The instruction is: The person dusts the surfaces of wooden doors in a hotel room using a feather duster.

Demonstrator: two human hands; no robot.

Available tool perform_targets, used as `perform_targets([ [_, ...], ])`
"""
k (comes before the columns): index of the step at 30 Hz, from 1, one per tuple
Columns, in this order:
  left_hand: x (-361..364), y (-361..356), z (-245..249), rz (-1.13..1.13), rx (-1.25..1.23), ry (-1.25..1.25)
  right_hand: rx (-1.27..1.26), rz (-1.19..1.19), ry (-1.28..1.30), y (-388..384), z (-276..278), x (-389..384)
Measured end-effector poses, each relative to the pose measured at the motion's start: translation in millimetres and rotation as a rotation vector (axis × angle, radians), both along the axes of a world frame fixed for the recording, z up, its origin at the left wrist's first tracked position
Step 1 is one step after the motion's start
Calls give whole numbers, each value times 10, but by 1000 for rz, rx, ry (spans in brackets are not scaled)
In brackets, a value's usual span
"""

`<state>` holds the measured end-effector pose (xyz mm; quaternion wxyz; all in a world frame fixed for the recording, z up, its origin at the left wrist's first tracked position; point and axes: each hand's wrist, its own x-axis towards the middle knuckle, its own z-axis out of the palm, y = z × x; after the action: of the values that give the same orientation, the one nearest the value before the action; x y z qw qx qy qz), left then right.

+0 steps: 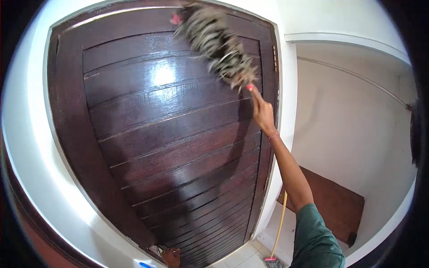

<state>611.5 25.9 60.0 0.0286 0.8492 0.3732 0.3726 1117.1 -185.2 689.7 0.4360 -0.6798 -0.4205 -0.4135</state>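
Observation:
A feather duster [219, 49] with grey-brown feathers is raised against the upper right part of a dark brown slatted wooden door [178, 120]. My right hand [262, 111] is closed around its handle, the arm stretched upward. At the bottom of the view, my left hand [170, 257] is at the door's lower left edge, beside a metal handle plate [155, 250]. The fingers of my left hand are partly visible and small, so their grip is unclear.
White wall and frame [286, 111] surround the door. On the right is an alcove with a metal rod [353, 77] and a brown shelf [333, 201]. A yellow-handled mop or brush [280, 225] leans near the tiled floor. Something blue [145, 265] shows bottom left.

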Motion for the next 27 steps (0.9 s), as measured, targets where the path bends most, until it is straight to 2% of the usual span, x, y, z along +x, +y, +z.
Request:
perform_targets([
  [3, 76, 12, 131, 15, -112, 58, 411, 145, 170, 258, -22, 358],
  [4, 125, -29, 199, 43, -137, 43, 470, 170, 265, 345, -40, 421],
  [7, 173, -105, 225, 73, -68, -48, 390, 77, -117, 476, -28, -57],
  [8, 162, -110, 218, 75, -21, -83, 257, 176, -133, 435, -21, -331],
  [9, 143, -70, 174, 71, -68, -23, -76, 100, 13, 278, 23, -556],
  [11, 132, 0, 155, 70, -162, 89, -13, 112, -412, 301, 24, -635],
  [14, 165, -113, 221, 90, -79, -27, -39, -34, 298, 278, 199, -838],
  [15, 137, -149, 279, 84, -16, 21, 356, 100, 19, 543, 66, -486],
  [17, 45, -199, 354, 83, 110, 124, 500, 237, 95, 763, 19, -349],
  [20, 130, -99, 209, 12, -129, -57, 355, 342, -131, 774, -35, -966],
  [21, 124, -110, 256, 20, -157, -38, 160, 317, -104, 721, -87, -1121],
  [23, 121, -167, 358, 33, -218, 4, -108, 190, -306, 628, -35, -1264],
  [27, 125, -217, 417, 67, -117, -8, 93, 242, -49, 744, 61, -1293],
])
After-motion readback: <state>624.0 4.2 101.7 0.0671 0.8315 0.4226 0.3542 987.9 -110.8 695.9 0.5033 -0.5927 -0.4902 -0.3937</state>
